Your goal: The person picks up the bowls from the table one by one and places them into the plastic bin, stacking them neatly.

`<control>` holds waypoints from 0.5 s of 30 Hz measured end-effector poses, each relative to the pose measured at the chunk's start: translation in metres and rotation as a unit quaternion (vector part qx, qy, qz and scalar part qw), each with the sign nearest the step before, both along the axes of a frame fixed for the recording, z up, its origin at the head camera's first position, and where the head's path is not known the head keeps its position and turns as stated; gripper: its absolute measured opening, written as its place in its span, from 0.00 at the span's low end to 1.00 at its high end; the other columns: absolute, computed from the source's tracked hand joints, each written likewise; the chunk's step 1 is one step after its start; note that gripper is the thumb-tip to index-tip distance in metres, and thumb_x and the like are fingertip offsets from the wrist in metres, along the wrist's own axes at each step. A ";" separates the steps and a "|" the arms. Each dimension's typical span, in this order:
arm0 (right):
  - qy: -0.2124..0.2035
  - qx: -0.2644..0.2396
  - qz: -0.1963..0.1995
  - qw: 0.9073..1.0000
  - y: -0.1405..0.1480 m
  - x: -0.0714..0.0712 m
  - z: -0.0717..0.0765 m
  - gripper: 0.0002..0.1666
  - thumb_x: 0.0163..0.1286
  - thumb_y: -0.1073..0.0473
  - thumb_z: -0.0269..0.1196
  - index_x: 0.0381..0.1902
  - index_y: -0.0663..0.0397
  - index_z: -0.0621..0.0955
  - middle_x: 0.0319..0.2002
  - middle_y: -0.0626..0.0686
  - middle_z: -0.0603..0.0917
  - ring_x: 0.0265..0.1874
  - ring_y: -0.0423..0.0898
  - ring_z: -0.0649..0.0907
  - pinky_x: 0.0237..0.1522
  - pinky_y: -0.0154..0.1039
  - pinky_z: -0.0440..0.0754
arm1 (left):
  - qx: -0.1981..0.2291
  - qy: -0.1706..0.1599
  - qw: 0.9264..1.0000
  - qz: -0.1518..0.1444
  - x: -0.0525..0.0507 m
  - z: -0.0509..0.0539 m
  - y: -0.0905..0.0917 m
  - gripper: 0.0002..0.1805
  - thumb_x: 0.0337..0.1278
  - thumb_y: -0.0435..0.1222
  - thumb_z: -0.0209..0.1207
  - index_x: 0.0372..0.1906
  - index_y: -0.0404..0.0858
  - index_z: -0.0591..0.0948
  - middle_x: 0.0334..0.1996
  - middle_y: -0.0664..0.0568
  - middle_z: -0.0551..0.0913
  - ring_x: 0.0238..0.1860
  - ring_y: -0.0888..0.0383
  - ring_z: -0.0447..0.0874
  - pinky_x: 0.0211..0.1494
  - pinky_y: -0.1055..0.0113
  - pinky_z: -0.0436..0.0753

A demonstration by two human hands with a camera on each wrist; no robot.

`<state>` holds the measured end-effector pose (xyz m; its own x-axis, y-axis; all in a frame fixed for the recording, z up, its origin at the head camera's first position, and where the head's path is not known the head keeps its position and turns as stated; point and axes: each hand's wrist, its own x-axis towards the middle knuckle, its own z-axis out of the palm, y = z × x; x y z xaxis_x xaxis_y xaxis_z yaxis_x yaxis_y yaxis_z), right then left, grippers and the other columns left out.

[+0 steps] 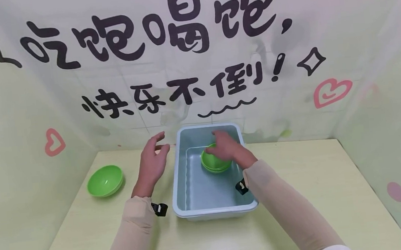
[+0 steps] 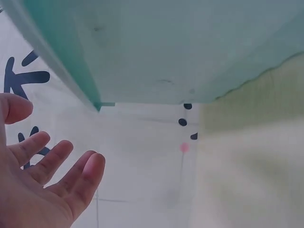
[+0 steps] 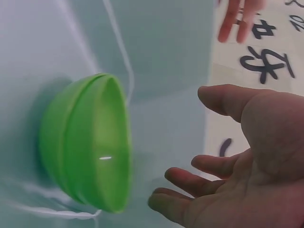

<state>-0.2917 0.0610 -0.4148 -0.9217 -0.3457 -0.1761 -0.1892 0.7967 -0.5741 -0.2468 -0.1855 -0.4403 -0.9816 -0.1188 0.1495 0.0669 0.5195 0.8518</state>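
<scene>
My right hand [image 1: 226,146]: empty, fingers and thumb spread apart, above the far part of the basin; by the right wrist view, clear of the bowls beneath.

My left hand [image 1: 153,161]: empty, thumb and loosely bent fingers apart, raised just left of the basin, outside its wall.

Nested round green glossy bowls [image 1: 216,164], at least two: upright on the basin floor, far half, right of its middle, under my right hand.

Rectangular pale-blue plastic-looking basin [image 1: 216,211]: between my forearms, long sides running near to far.

Single round green glossy bowl [image 1: 105,181]: upright, left of my left hand, well apart from the basin.

Beige long sleeves [image 1: 287,201]: one on each forearm, a small black clip-like fitting [image 1: 160,209] at each wrist.

Pale wood-grain table [image 1: 318,178]: beneath basin and single bowl.

White sheet-like backdrop [image 1: 173,71]: far side, black Chinese lettering, pink hearts.
</scene>
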 end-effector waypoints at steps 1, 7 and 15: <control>0.000 -0.013 0.001 1.000 0.001 0.000 0.003 0.46 0.73 0.48 0.62 0.78 0.67 0.58 0.75 0.67 0.67 0.75 0.61 0.67 0.76 0.54 0.65 | -0.003 0.002 1.000 0.001 0.002 0.001 -0.002 0.29 0.74 0.46 0.48 0.77 0.48 0.67 0.75 0.51 0.70 0.67 0.46 0.76 0.63 0.47 0.78; 0.007 -0.050 -0.005 0.999 0.007 0.001 0.022 0.46 0.73 0.47 0.60 0.78 0.65 0.57 0.73 0.66 0.69 0.73 0.60 0.71 0.73 0.54 0.70 | -0.009 0.006 1.000 0.015 0.013 0.002 -0.013 0.30 0.74 0.45 0.49 0.77 0.48 0.66 0.75 0.50 0.69 0.70 0.44 0.71 0.69 0.46 0.75; 0.012 -0.082 -0.033 0.996 0.023 0.005 0.040 0.46 0.72 0.47 0.60 0.78 0.63 0.58 0.72 0.66 0.70 0.72 0.61 0.71 0.73 0.55 0.70 | -0.036 0.030 0.998 0.044 0.016 0.004 -0.024 0.30 0.72 0.42 0.50 0.77 0.44 0.66 0.74 0.45 0.69 0.71 0.41 0.69 0.69 0.46 0.73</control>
<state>-0.2869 0.0842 -0.3747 -0.9467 -0.3062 -0.1000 -0.1542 0.7034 -0.6938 -0.2304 -0.2098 -0.4366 -0.9567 -0.1913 0.2193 0.0681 0.5853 0.8079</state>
